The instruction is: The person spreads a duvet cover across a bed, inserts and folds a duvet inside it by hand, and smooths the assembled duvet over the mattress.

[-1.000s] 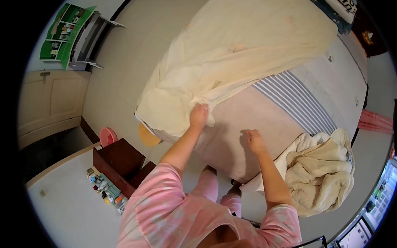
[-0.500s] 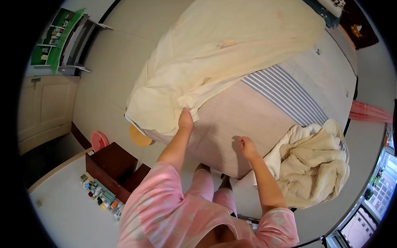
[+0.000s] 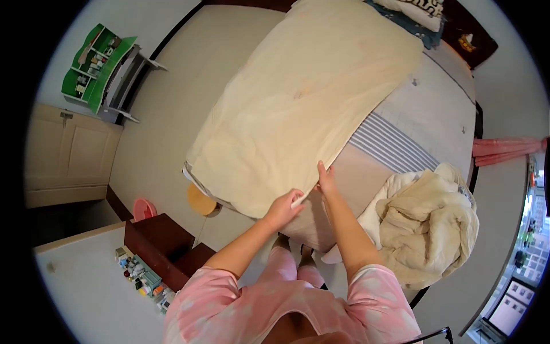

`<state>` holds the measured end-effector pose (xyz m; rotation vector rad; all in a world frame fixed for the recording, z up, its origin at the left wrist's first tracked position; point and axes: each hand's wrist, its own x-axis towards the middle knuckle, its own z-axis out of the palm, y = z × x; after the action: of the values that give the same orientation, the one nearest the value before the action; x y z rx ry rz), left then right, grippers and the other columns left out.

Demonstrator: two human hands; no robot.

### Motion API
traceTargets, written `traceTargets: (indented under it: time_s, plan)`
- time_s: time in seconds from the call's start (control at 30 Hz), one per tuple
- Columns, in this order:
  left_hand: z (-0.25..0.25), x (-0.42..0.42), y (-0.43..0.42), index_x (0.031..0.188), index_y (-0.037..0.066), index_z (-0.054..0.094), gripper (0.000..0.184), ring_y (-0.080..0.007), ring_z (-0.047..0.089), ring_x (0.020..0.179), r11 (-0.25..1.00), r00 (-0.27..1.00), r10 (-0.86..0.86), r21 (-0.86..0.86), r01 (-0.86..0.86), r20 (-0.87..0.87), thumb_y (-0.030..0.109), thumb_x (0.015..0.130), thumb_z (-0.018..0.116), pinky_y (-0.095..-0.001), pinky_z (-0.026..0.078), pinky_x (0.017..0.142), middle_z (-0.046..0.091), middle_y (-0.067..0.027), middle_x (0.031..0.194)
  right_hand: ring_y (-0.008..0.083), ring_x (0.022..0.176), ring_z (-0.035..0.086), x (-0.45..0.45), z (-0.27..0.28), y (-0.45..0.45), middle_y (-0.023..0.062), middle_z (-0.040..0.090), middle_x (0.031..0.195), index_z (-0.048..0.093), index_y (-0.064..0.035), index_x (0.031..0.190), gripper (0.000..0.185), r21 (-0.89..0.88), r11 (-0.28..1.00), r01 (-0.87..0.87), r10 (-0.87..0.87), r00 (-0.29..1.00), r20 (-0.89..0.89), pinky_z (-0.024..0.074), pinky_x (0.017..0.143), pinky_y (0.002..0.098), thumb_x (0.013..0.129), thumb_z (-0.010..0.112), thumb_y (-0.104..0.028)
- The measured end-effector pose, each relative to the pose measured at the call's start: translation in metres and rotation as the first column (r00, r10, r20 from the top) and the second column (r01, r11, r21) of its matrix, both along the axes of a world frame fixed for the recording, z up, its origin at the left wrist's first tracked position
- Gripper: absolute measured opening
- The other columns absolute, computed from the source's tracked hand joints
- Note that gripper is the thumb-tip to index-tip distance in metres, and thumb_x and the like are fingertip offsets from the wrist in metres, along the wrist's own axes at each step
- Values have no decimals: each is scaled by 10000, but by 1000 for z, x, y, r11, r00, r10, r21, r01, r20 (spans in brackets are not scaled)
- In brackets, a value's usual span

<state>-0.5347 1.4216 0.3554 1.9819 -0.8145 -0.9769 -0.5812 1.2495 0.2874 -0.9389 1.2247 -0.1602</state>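
Observation:
A pale yellow sheet (image 3: pixel 275 126) is spread across the left part of the bed, from the head end down to the near edge. My left hand (image 3: pixel 283 211) is closed on the sheet's near corner. My right hand (image 3: pixel 326 179) grips the same sheet's right edge a little farther up, so a short stretch of edge runs taut between the two hands. Beneath the hands lies a beige mattress cover (image 3: pixel 321 221), and a blue-and-white striped band (image 3: pixel 389 140) shows beside the sheet. A bunched cream quilt (image 3: pixel 429 229) is heaped on the bed's right near corner.
Pillows (image 3: pixel 415 11) lie at the bed's head by a dark wooden headboard (image 3: pixel 467 37). A round yellow stool (image 3: pixel 200 199), a pink basin (image 3: pixel 144 209) and a dark red cabinet (image 3: pixel 157 235) stand left. Farther back is a green shelf desk (image 3: pixel 103 66).
My left hand has moved right, drawing the sheet's edge over more of the beige cover. My right hand has come up from the bed and taken hold of that edge. The sheet looks smoother.

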Motion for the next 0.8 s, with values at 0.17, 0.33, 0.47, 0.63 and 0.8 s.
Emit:
traceTargets:
  time_s: [0.17, 0.33, 0.47, 0.63, 0.8]
  plan:
    - [14, -58, -1, 1053, 40, 516, 337, -322, 589, 861, 992, 991, -121, -25, 122, 59, 121, 751, 642, -373, 475, 747, 594, -174, 926, 390, 957, 578, -37, -65, -46, 253, 582, 1070, 503, 46, 1145, 422, -502, 865, -26, -41, 992, -122, 443, 850, 441, 867, 579, -262]
    - [-2, -81, 5, 970, 3, 556, 250, -358, 573, 908, 904, 905, -359, 327, 276, 227, 101, 741, 538, -430, 471, 812, 587, -188, 956, 421, 861, 572, -99, -46, -99, 260, 602, 881, 562, 34, 1021, 260, -698, 709, -103, -157, 941, -299, 439, 760, 475, 881, 533, -184]
    - [-20, -111, 1, 906, -1, 556, 193, -382, 557, 895, 931, 849, -363, 171, 321, 385, 92, 752, 486, -449, 456, 802, 572, -198, 943, 404, 851, 576, -143, -9, -116, 231, 616, 854, 582, -12, 1019, 212, -730, 676, -102, -112, 965, -238, 443, 744, 461, 900, 484, -157]
    - [-19, -154, -18, 912, -6, 479, 166, -420, 560, 799, 937, 910, -340, 162, 308, 237, 120, 807, 457, -493, 443, 725, 583, -236, 814, 369, 895, 591, -189, -24, -135, 187, 633, 906, 612, -63, 995, 220, -878, 401, -262, 50, 963, -264, 459, 781, 425, 878, 425, -54]
    - [-14, -175, -29, 954, 14, 450, 220, -418, 578, 751, 915, 907, -370, 247, 318, 202, 177, 815, 501, -494, 451, 678, 598, -226, 762, 361, 921, 599, -220, -23, -136, 185, 637, 943, 618, -69, 957, 242, -794, 368, -484, 119, 871, -476, 467, 798, 437, 827, 420, -20]
